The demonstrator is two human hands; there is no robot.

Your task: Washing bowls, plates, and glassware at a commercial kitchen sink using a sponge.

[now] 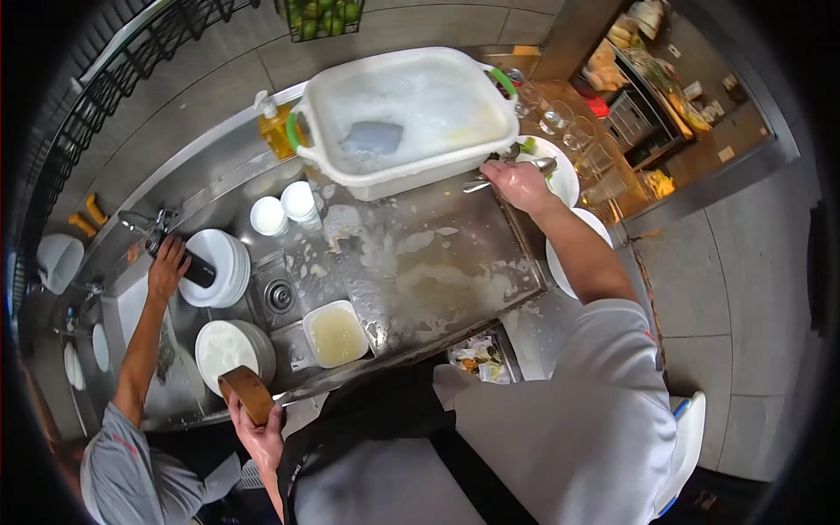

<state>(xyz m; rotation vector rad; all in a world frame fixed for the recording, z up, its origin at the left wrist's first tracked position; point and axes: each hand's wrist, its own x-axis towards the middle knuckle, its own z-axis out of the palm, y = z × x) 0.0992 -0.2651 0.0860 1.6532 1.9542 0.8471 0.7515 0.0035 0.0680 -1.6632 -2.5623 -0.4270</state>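
Low at the left, my left hand point(259, 433) grips a brown bowl point(248, 394) by its side, just before a stack of white plates point(224, 348). Over at the right, my right hand point(515, 180) is closed on metal spoons point(543, 165), beside the corner of a large white tub point(407, 172) of soapy water. A grey thing point(373, 138) lies partly sunk in the suds. Under and behind the spoons is a white plate point(566, 180) with green food scraps. Another white plate point(559, 266) is partly hidden by my right forearm.
A co-worker's hand point(169, 262) holds a dark cylindrical thing point(200, 272) over stacked plates point(237, 262) at the left. White cups point(269, 216), a square container of cloudy liquid point(338, 335) and a soap pump bottle point(274, 131) stand around the steel sink. Glasses point(579, 134) crowd the right ledge; a scraps bin point(485, 361) is below.
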